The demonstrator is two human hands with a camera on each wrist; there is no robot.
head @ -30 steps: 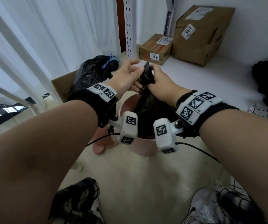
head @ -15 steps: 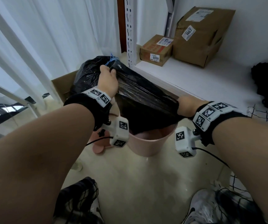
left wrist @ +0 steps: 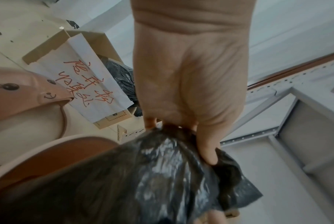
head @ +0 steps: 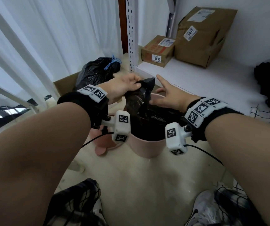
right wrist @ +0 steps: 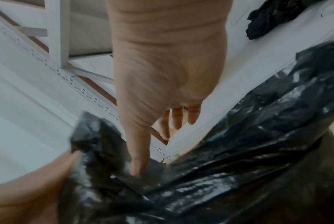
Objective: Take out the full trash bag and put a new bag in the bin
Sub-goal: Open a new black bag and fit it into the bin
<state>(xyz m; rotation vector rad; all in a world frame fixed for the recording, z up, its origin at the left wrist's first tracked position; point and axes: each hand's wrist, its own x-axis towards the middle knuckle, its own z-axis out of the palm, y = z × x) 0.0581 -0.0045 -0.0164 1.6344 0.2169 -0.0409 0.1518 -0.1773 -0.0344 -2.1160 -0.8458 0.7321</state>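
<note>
A pink bin (head: 144, 148) stands on the floor with a black trash bag (head: 144, 111) in it. My left hand (head: 125, 86) grips the bag's gathered top above the bin's far rim; in the left wrist view the black trash bag (left wrist: 162, 174) bunches under my thumb and fingers. My right hand (head: 167, 95) is just right of that bunch, fingers spread and straight, thumb touching the plastic (right wrist: 229, 159). The bin's pink lid (left wrist: 18, 97), with a drawn face, lies beside the bin.
A tied black bag (head: 98, 70) with a blue string sits in a cardboard box (left wrist: 89, 84) on the left. A white shelf (head: 204, 75) behind the bin carries two cardboard boxes (head: 202, 36) and black cloth (head: 269, 79). White curtains hang at left. My shoes show below.
Half a second ago both hands stretched the bag wide apart. Now they have come together over the bin; the left holds the bunched top and the right has let go.
</note>
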